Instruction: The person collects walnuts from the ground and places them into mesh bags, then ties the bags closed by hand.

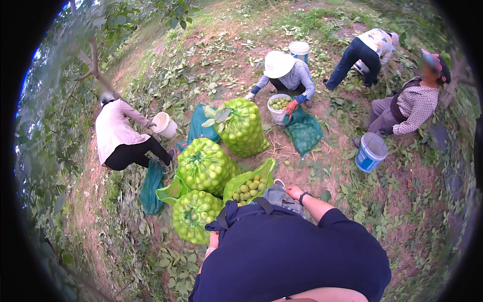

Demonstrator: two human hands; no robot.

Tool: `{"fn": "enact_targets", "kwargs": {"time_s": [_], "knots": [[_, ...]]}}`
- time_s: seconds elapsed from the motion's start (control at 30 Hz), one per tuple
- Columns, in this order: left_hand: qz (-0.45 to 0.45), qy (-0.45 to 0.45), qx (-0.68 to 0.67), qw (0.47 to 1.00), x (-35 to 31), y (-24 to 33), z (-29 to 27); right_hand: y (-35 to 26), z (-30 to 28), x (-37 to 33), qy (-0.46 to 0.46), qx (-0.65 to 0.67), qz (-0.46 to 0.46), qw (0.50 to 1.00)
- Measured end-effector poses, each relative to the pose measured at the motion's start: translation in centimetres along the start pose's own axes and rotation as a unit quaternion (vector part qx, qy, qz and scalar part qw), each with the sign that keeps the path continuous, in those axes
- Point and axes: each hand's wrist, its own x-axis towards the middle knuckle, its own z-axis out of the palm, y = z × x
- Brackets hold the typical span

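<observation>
My right hand (295, 192), with a dark band at its wrist, is beside my grey-blue trousers (282, 199). Its fingers look loosely apart, and I see nothing in them. Low at my left side, my left hand (214, 238) is partly covered by my dark blue top (297, 246); its fingers are hidden. Nearest to it stands a bright green mesh sack (193, 216) full of round green fruit. Just in front of me an open-mouthed mesh sack (249, 189) shows more fruit. Behind these stand two more filled sacks, a middle sack (204, 166) and a taller sack (241, 128).
Ahead, a crouching person in a white hat (279, 64) handles a fruit-filled bucket (277, 108) over a dark green mesh bag (304, 132). A person (121, 131) at left carries a white bucket (164, 125). At right are a bending person (365, 53), a seated person (412, 108) and a blue-white bucket (371, 152).
</observation>
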Motion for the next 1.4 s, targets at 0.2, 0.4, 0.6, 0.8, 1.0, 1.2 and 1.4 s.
{"fn": "enact_targets", "kwargs": {"time_s": [0.2,0.4,0.6,0.8,1.0,1.2,1.4], "knots": [[-0.024,-0.007,-0.05,0.998,-0.2,-1.0,-0.1,-0.9,0.0,-0.7,-0.019,-0.024,0.007,1.0],[-0.03,0.004,-0.047,0.998,-0.8,0.0,-0.5,-1.9,-0.3,-0.3,-0.034,0.008,0.013,0.999],[-0.034,-0.023,-0.044,0.998,-0.8,1.3,-0.2,-2.2,-1.0,0.2,-0.033,-0.012,0.013,0.999],[-0.026,-0.007,-0.036,0.999,-0.4,-0.5,-0.8,-3.5,-0.3,0.6,-0.022,-0.031,-0.008,0.999],[-0.025,-0.004,-0.02,0.999,-1.3,1.4,-1.0,-3.0,-0.4,0.5,-0.015,-0.049,-0.022,0.998],[-0.008,0.002,-0.03,1.0,-1.1,0.2,-0.4,-3.0,-0.2,1.4,-0.018,-0.087,-0.041,0.995],[-0.028,-0.004,-0.037,0.999,-0.9,-0.2,0.0,-2.1,0.1,2.1,0.002,-0.138,-0.086,0.987]]}}
